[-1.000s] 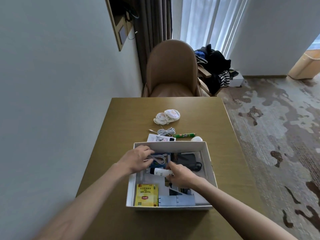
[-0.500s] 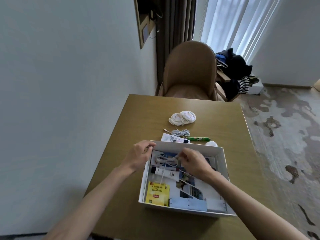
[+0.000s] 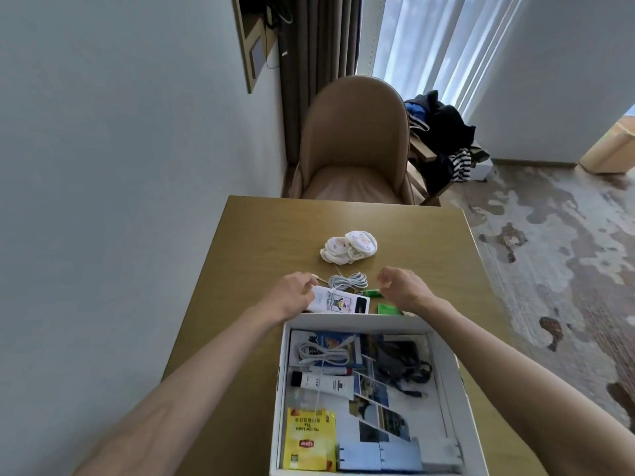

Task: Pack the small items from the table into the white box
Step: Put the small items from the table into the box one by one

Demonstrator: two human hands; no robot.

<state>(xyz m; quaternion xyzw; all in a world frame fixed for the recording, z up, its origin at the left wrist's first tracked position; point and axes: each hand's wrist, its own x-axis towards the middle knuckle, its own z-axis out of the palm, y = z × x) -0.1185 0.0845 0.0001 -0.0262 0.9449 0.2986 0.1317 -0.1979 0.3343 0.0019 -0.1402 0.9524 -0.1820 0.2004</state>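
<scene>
Flat white packet point(image 3: 343, 301) on brown surface point(image 3: 261, 235), just beyond far wall of white cardboard box point(image 3: 354, 321), long axis left-right. Left hand point(image 3: 293, 295) touches its left end, grip unclear; right hand point(image 3: 403, 286) loosely curled, empty.

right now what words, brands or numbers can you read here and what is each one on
"Lipton": red logo on the yellow tea sachet in the white cardboard box, upside down.
"YELLOW LABEL TEA": same sachet, above the logo.
White tube with black cap: print too small to read.
White illustrated card: print blurred.
</scene>
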